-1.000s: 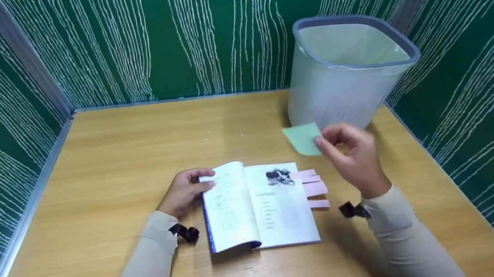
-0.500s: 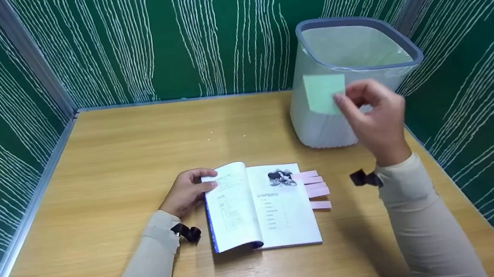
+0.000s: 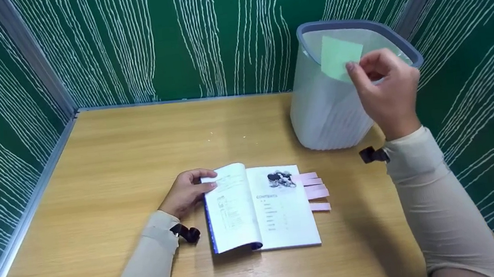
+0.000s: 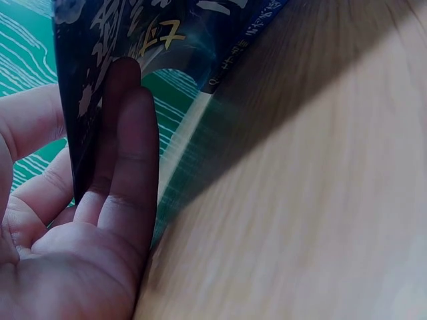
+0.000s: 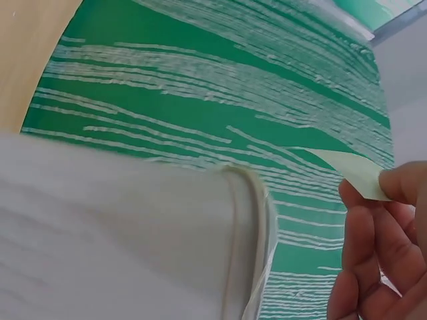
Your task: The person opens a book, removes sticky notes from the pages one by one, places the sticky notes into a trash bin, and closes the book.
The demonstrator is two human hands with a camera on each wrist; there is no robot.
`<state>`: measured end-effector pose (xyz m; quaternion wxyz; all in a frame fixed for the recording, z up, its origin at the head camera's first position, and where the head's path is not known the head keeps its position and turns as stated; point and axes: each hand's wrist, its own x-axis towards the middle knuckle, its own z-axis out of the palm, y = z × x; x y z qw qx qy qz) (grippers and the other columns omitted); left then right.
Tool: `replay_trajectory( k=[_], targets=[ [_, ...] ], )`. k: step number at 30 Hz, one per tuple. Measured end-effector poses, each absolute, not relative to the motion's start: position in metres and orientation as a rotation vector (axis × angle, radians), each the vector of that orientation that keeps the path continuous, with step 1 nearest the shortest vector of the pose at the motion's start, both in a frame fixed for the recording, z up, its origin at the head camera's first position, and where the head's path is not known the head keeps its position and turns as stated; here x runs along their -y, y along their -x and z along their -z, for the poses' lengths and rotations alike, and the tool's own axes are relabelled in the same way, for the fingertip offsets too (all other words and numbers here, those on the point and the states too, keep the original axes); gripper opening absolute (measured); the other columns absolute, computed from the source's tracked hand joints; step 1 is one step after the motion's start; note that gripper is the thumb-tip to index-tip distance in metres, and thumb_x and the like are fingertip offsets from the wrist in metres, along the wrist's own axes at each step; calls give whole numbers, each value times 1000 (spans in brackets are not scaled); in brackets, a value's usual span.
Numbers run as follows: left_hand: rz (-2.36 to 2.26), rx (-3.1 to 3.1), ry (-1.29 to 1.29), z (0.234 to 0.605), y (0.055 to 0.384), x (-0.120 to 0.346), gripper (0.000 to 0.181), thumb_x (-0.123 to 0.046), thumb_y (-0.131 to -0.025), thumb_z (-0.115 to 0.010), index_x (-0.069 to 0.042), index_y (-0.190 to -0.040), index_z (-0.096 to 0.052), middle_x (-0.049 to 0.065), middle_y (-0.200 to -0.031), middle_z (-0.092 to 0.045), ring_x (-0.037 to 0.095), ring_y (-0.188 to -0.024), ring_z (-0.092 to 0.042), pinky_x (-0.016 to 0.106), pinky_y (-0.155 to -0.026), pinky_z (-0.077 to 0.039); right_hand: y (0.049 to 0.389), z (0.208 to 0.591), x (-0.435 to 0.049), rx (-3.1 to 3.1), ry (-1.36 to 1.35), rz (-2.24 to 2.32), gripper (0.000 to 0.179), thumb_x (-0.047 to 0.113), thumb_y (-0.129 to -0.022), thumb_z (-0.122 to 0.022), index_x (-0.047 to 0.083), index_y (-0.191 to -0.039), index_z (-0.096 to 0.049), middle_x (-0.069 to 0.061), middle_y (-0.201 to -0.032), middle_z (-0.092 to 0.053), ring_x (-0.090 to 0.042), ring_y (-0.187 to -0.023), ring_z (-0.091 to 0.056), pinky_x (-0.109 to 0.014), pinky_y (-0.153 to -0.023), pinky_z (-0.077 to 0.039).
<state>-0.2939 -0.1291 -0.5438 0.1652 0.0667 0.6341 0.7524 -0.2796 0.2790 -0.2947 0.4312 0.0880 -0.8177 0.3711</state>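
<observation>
My left hand [image 3: 186, 193] holds the raised left side of an open book [image 3: 285, 217] by its outer edge, thumb on the page and fingers behind. In the left wrist view those fingers [image 4: 137, 153] lie against the dark blue cover [image 4: 180, 40]. Between thumb and forefinger my right hand [image 3: 386, 91] pinches a pale green sticky note [image 3: 340, 57] by its corner. The note is in front of the bin's opening in the head view. The right wrist view has the note [image 5: 360, 175] beyond the rim of the bin [image 5: 133, 233].
A white waste bin [image 3: 327, 116] with a grey rim and a liner stands at the back right of the wooden table [image 3: 137, 141]. Several pink sticky tabs [image 3: 317, 191] jut from the book's right edge. Green walls [image 3: 172, 40] with white lines surround the table.
My right hand has carried the green sticky note up and to the right, from beside the book to the bin's opening. My left hand has stayed on the book.
</observation>
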Motion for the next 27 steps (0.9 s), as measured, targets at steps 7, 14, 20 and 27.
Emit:
replay_trajectory(
  k=[7, 14, 20, 27],
  targets=[
    [-2154, -1794, -186, 545, 294, 129, 33, 0, -86, -80, 2, -118, -68, 13, -117, -66, 24, -96, -72, 35, -79, -63, 299, 287, -287, 2125, -60, -844, 43, 54, -98, -64, 12, -102, -74, 3, -96, -71, -9, -84, -59, -19, -81, -53],
    [-2152, -1765, -177, 544, 294, 129, 37, -1, -86, -81, 3, -120, -67, 12, -115, -66, 23, -95, -72, 35, -79, -63, 317, 285, -294, 2191, 48, -738, 48, 59, -98, -58, 15, -107, -74, 2, -100, -65, -10, -90, -53, -19, -80, -50],
    [-2146, -1763, -155, 544, 295, 130, 39, -2, -86, -81, 3, -122, -66, 12, -115, -67, 23, -95, -72, 35, -79, -63, 331, 286, -299, 2254, 96, -674, 52, 64, -98, -53, 18, -110, -74, 0, -107, -65, -11, -97, -54, -24, -85, -53],
    [-2116, -1823, -170, 544, 295, 130, 40, -4, -86, -82, 2, -122, -67, 12, -116, -65, 23, -96, -70, 34, -79, -62, 339, 295, -307, 2319, 123, -775, 51, 63, -96, -59, 19, -114, -78, 1, -110, -65, -12, -100, -55, -22, -87, -54]
  ],
)
